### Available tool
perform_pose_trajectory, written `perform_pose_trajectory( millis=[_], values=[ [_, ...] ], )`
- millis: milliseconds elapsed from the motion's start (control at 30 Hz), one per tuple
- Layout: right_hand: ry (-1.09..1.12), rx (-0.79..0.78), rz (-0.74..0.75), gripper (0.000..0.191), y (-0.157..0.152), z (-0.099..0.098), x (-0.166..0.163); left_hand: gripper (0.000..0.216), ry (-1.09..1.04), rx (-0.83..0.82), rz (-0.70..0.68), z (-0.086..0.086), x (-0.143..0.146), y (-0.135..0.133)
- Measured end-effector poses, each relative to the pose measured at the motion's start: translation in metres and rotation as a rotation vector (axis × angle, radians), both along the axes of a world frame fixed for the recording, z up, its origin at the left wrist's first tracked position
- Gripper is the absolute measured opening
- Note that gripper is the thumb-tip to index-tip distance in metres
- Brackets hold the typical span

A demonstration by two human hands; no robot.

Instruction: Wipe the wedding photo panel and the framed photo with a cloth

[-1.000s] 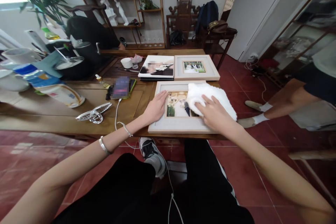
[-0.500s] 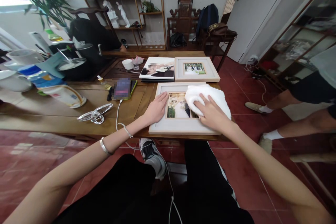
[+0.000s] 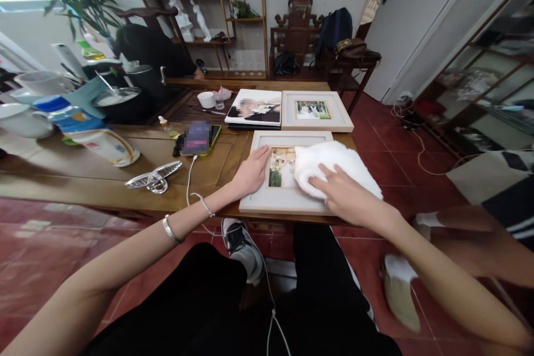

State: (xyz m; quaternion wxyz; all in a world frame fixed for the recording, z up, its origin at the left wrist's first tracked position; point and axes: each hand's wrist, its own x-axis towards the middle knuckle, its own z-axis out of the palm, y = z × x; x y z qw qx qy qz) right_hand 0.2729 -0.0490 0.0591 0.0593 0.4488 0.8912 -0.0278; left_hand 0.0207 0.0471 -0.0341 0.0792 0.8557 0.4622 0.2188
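A pale wooden picture frame [image 3: 287, 201] lies flat at the table's front edge, with a small photo [image 3: 278, 169] in its middle. My left hand [image 3: 251, 171] rests flat on the frame's left side, fingers stretched out along the photo's edge. Over the right half of the frame and photo is a fluffy white towel [image 3: 350, 164]. My right hand [image 3: 344, 192] presses on the towel with bent fingers and holds it against the frame. The photo's right part and the frame's right edge are hidden under the towel.
Behind lie a second framed photo [image 3: 312, 109] and a stack topped by a portrait print [image 3: 254, 107]. To the left are a phone [image 3: 198, 138] on a white cable, a clear hair claw [image 3: 155, 177] and a blue-capped pack [image 3: 89, 130]. A person's legs [image 3: 463, 233] pass at right.
My right hand and the towel have shifted slightly right and toward me, and the towel spreads further over the frame's right edge. My left hand stays on the frame. The person at right has stepped nearer.
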Motion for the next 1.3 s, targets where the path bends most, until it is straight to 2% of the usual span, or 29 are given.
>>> perform_pose_trajectory(
  millis=[133,233,333,467,567,667,800,967,1100,1200,1300],
  values=[
    [0.011,-0.136,0.029,0.059,-0.048,0.022,-0.001,0.051,0.003,0.001,-0.009,-0.002,-0.001,0.002],
    [0.058,-0.151,0.020,0.064,-0.045,0.018,-0.001,0.051,0.014,0.003,-0.019,-0.002,-0.002,0.002],
    [0.167,-0.060,-0.032,0.062,-0.012,-0.002,0.004,0.051,0.019,0.004,-0.021,-0.002,-0.002,0.002],
    [0.245,0.183,-0.117,0.053,0.055,-0.029,0.011,0.051,-0.004,0.028,-0.035,-0.001,-0.003,0.002],
    [0.236,0.293,-0.198,0.054,0.096,-0.037,0.009,0.050,-0.014,0.017,-0.035,0.001,-0.003,0.001],
    [0.164,0.285,-0.172,0.056,0.109,-0.036,0.003,0.049,-0.029,-0.027,-0.005,0.002,-0.002,0.000],
    [0.084,0.221,-0.069,0.056,0.082,-0.032,-0.003,0.048,-0.071,-0.047,0.015,0.001,-0.001,0.000],
    [0.078,0.101,0.046,0.058,0.011,-0.017,-0.002,0.048,-0.091,-0.034,0.015,-0.002,-0.001,0.001],
    [0.141,-0.030,0.076,0.060,-0.036,0.002,-0.004,0.048,-0.082,-0.018,-0.008,0.001,-0.001,0.000],
    [0.196,-0.075,0.097,0.066,-0.049,0.004,-0.008,0.048,-0.057,-0.004,-0.023,0.002,-0.003,0.000],
    [0.217,-0.062,0.082,0.065,-0.038,-0.006,-0.011,0.052,-0.034,0.006,-0.046,-0.001,-0.004,0.002]
  ],
)
